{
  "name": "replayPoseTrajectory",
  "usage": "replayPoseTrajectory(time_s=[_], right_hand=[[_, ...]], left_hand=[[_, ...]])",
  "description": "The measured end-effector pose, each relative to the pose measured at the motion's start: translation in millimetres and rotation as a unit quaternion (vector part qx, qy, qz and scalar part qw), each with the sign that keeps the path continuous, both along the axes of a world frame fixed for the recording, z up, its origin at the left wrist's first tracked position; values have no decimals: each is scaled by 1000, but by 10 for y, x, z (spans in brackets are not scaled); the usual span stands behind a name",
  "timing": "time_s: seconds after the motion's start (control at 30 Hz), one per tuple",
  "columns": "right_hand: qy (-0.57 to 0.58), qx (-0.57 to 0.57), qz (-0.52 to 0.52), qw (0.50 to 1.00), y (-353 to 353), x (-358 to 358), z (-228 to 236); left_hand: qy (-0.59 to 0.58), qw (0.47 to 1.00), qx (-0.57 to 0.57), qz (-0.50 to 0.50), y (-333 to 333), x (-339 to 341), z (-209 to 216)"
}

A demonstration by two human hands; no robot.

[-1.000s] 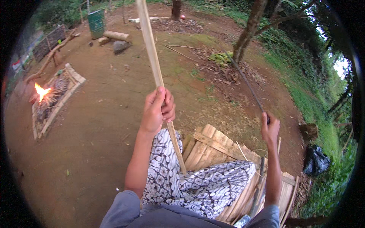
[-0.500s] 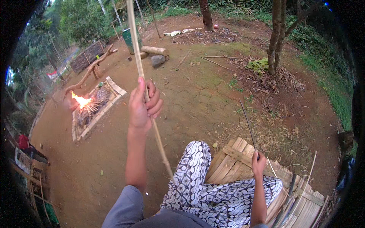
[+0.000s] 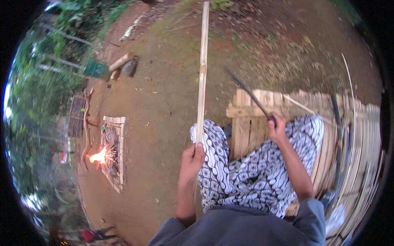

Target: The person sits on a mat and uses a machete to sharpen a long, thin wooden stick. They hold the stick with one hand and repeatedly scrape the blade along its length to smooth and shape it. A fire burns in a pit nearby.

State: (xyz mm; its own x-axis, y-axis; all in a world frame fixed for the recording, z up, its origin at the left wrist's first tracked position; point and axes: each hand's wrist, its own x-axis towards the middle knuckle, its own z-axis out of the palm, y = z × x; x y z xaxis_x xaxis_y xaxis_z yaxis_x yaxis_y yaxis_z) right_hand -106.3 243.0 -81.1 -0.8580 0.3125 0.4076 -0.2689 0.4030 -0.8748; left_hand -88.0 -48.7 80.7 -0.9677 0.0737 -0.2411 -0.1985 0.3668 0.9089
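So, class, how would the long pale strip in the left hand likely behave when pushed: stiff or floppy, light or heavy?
The pale strip is probably fairly stiff, since its long free length runs nearly straight. It seems light for its length, as only the left hand grips it.

I see the left hand (image 3: pixel 192 160) gripping a pale strip (image 3: pixel 202 86), the right hand (image 3: pixel 277 129) a dark blade (image 3: pixel 249 91), fire (image 3: pixel 98 156) well left of both.
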Motion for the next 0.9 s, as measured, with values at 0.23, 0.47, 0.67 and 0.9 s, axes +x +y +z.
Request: replayPoseTrajectory(time_s=[0.23,0.47,0.67,0.9], right_hand=[[80,196,105,972,-156,116,233],[114,263,164,944,-357,168,370],[-149,147,53,976,-125,-32,343],[56,277,117,952,-314,168,248]], left_hand=[[-86,991,-47,-89,385,248,-232],[46,980,-160,-112,299,510,-505],[34,962,-260,-76,-102,581,-20],[98,919,-363,-116,99,481,-6]])
